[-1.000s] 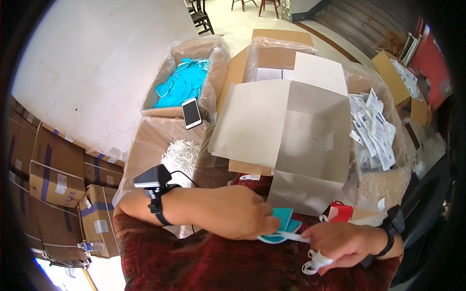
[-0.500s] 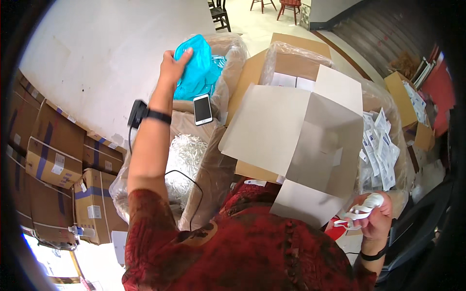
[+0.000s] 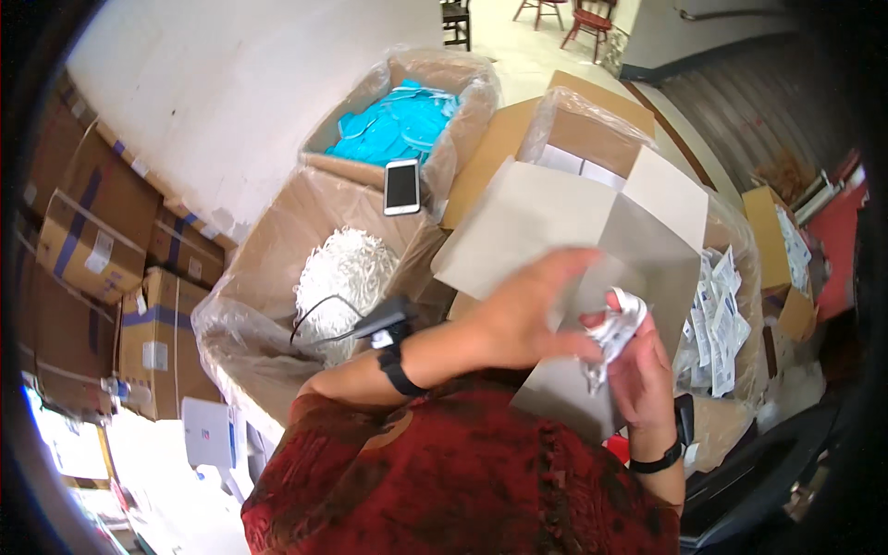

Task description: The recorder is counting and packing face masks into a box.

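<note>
My right hand is closed around a small bundle of white straps, over the open white carton in front of me. My left hand reaches across from the left, fingers and thumb apart, its thumb close to the bundle; motion blurs it, and nothing shows in its grasp. A lined box at the far left holds thin bright-blue pieces that look like face masks. Nearer, a heap of white straps lies in another plastic-lined box.
A phone rests on the edge between the two left boxes. White packets fill a lined box on the right. Taped brown cartons are stacked along the left. A black chair-like thing stands at the lower right.
My left hand has left the blue box, letting go of a blue piece, and come across to the carton. My right hand has moved up and left with the straps.
</note>
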`<action>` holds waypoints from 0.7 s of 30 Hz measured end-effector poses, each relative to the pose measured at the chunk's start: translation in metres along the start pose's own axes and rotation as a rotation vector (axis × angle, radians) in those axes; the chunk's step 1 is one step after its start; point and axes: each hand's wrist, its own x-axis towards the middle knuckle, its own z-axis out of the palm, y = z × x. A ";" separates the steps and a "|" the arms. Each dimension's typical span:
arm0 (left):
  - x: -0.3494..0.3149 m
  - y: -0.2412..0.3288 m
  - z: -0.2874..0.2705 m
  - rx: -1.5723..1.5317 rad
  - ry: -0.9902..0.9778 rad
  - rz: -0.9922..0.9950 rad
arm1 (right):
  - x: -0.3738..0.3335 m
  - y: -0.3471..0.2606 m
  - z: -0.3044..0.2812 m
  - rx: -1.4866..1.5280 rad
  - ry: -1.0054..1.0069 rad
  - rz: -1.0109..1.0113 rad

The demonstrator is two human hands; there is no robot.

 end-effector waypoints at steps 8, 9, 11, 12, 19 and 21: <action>-0.025 0.013 0.015 0.212 -0.063 -0.034 | 0.001 0.022 0.017 -0.210 -0.184 0.031; -0.027 0.012 0.013 0.210 -0.058 -0.039 | -0.002 0.023 0.014 -0.211 -0.187 0.038; -0.032 0.012 0.007 0.161 -0.181 -0.098 | -0.008 0.024 0.010 -0.209 -0.228 0.096; -0.034 0.012 0.005 0.155 -0.194 -0.089 | -0.010 0.022 0.011 -0.210 -0.213 0.091; -0.050 0.026 -0.021 0.278 -0.117 0.044 | -0.008 0.008 0.033 -0.355 -0.395 0.210; -0.065 0.016 -0.036 0.278 0.080 -0.081 | -0.008 0.005 0.030 -0.440 -0.536 -0.080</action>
